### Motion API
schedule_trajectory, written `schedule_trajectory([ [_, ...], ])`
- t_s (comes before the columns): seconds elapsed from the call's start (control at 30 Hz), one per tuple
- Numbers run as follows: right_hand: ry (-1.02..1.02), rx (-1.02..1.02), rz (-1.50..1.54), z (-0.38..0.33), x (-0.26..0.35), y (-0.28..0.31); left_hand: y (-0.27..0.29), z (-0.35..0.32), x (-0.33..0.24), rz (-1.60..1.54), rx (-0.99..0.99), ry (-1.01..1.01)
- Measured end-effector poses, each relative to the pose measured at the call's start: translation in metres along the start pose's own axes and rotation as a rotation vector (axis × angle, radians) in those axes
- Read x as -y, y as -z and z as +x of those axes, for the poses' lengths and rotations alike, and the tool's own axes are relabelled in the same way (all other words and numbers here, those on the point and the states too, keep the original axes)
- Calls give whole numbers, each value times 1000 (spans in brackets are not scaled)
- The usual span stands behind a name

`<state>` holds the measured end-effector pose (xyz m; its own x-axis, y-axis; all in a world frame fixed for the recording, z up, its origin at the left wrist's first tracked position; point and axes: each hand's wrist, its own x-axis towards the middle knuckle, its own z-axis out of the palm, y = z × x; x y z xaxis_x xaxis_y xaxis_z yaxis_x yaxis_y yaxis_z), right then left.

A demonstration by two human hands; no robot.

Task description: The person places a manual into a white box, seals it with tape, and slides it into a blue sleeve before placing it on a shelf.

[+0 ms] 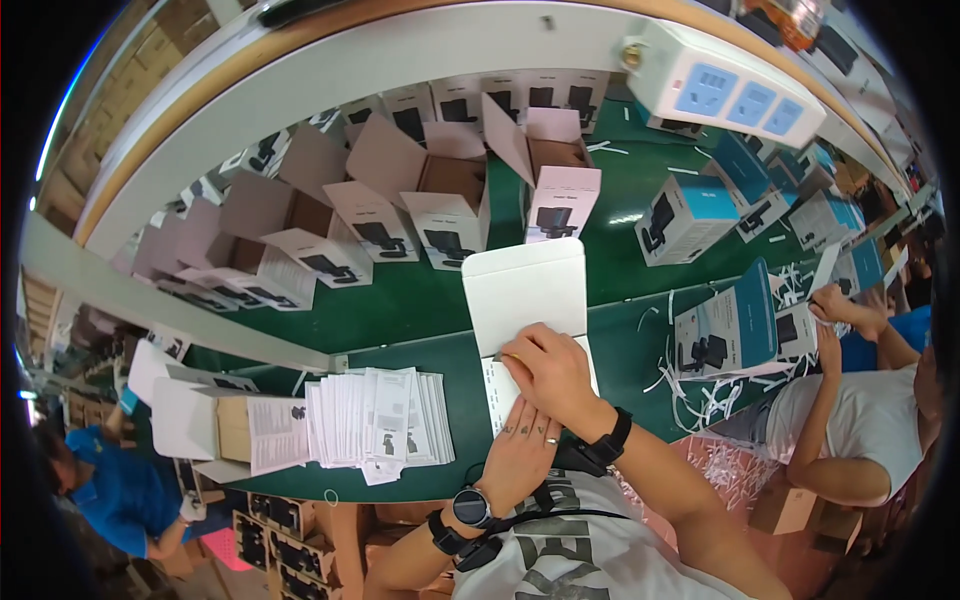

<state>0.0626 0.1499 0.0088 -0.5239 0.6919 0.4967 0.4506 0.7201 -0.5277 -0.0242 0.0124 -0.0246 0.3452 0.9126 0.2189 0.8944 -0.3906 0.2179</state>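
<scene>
In front of me a white carton lies on the green bench, its lid flap folded up and away from me. My right hand rests across the carton below the flap's crease. Its fingers are bent, with the fingertips at the left edge; exactly what they pinch is hidden. Just below, my left hand lies over the carton's near part, fingers stretched out and side by side, their tips close to the right hand. To the left of the carton, a spread stack of printed white leaflets lies on the bench.
Open printed boxes line the shelf beyond. An open white box is left of the leaflets. Blue-flapped boxes and paper strips lie right, near a co-worker's hands. A white wall-mounted unit hangs above.
</scene>
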Motion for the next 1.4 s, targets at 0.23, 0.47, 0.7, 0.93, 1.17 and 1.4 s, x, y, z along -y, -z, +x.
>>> schedule_trajectory([
  [0.23,50,133,150,-1,15,5,3,-8,1,-97,88,2],
  [0.47,-152,245,280,-3,13,25,13,3,15,-74,206,-24],
  [0.7,-311,221,-33,-43,-50,152,23,20,31,-147,-32,-143],
  [0.93,-656,-6,674,-24,-60,114,38,22,31,-280,-7,-86],
  [1.17,-158,405,625,-46,-22,132,43,-1,45,-921,-45,106],
  [1.4,106,352,305,3,18,79,35,-9,50,-1215,-89,217],
])
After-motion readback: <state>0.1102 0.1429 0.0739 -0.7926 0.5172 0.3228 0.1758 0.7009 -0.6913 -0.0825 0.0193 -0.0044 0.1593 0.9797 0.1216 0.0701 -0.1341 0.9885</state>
